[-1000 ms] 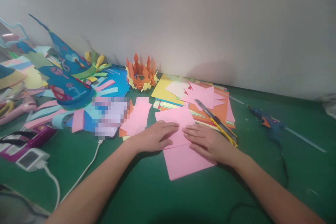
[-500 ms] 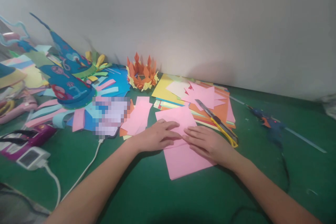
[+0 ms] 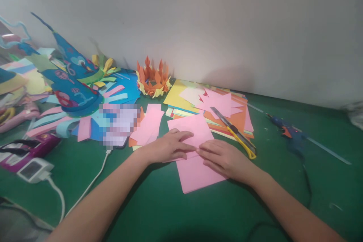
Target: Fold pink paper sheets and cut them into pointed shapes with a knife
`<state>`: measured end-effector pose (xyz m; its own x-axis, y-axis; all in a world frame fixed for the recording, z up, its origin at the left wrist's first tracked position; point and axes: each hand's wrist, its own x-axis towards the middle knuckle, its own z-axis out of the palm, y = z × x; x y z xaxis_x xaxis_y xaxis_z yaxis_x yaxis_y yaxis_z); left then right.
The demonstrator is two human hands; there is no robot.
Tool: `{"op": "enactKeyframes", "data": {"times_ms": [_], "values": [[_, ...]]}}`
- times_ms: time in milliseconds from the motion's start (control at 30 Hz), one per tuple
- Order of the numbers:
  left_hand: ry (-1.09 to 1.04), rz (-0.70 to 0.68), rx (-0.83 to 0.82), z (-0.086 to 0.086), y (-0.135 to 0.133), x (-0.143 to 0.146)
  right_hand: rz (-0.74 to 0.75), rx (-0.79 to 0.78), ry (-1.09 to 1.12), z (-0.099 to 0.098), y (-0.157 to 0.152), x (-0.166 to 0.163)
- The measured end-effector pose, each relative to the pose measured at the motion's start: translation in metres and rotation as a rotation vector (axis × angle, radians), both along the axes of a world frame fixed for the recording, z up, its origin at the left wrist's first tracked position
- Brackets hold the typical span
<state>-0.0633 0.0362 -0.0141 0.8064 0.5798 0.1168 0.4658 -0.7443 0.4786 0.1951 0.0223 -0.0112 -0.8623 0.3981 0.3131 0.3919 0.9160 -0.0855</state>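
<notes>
Two overlapping pieces of pink paper lie on the green table: an upper sheet point(image 3: 190, 124) and a lower sheet point(image 3: 201, 177) that reaches toward me. My left hand point(image 3: 171, 145) rests on the upper sheet's left side, fingers stretched out and slightly apart. From the right, my right hand point(image 3: 222, 157) presses flat on the paper, its fingertips nearly meeting those of my left. Just beyond my right hand lies a yellow-handled utility knife point(image 3: 235, 132), blade extended, partly over a stack of coloured paper point(image 3: 181, 100).
An orange paper crown point(image 3: 154, 79) stands by the wall. Blue cone hats point(image 3: 72, 90), a pixelated phone point(image 3: 120, 124) on a white cable, and a purple power strip point(image 3: 42, 147) are at left. A blue glue gun point(image 3: 287, 128) with a glue stick lies at right.
My right hand has slid very slightly left on the pink paper. My left hand and the things around are practically unchanged.
</notes>
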Motion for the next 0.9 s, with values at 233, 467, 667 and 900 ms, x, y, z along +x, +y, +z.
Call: {"op": "enactKeyframes", "data": {"times_ms": [233,467,667,900], "values": [[0.005,-0.006,0.004,0.0,0.001,0.0,0.033,-0.04,-0.092,0.005,-0.004,-0.013],[-0.017,-0.013,-0.003,-0.001,0.001,0.0,-0.006,-0.176,0.017,0.012,-0.007,-0.009],[-0.032,-0.011,-0.014,0.0,0.001,0.001,-0.052,-0.162,0.081,0.015,-0.001,0.008],[-0.022,-0.004,-0.024,0.0,0.002,0.001,-0.073,-0.126,0.158,0.005,0.003,0.012]]}}
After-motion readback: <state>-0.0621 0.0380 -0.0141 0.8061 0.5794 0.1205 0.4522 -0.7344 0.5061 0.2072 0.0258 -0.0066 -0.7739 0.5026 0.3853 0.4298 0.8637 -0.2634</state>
